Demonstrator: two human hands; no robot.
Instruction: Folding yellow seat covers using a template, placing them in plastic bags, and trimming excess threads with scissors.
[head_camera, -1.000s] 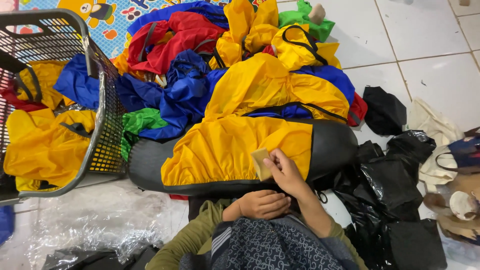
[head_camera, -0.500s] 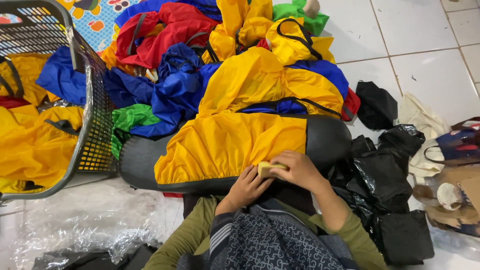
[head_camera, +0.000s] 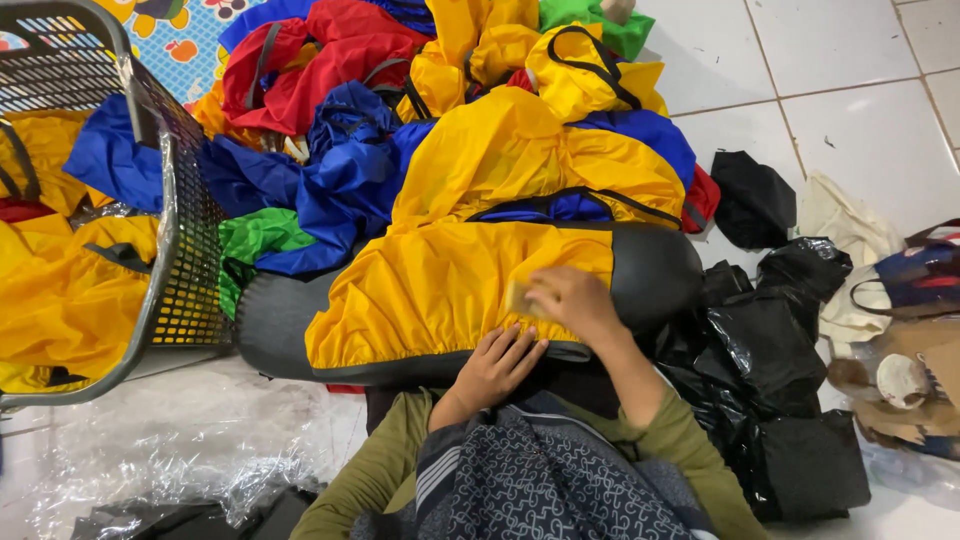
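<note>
Left hand (head_camera: 497, 365) lies flat, fingers spread, pinning the yellow fabric cover (head_camera: 450, 290) over a black pad (head_camera: 650, 270); right hand (head_camera: 570, 300) grips a small pale block (head_camera: 520, 297) against it.

Under my left hand (head_camera: 497, 365) lies a yellow cloth (head_camera: 440, 290), thin and crinkled, spread flat over a long black padded form (head_camera: 650, 275) whose rounded end sticks out just past my right hand (head_camera: 570, 303). Beneath my right fingers sits a small pale yellowish piece (head_camera: 517, 298), perhaps a chalk or sponge; it's blurred, pressed against the cloth.
</note>
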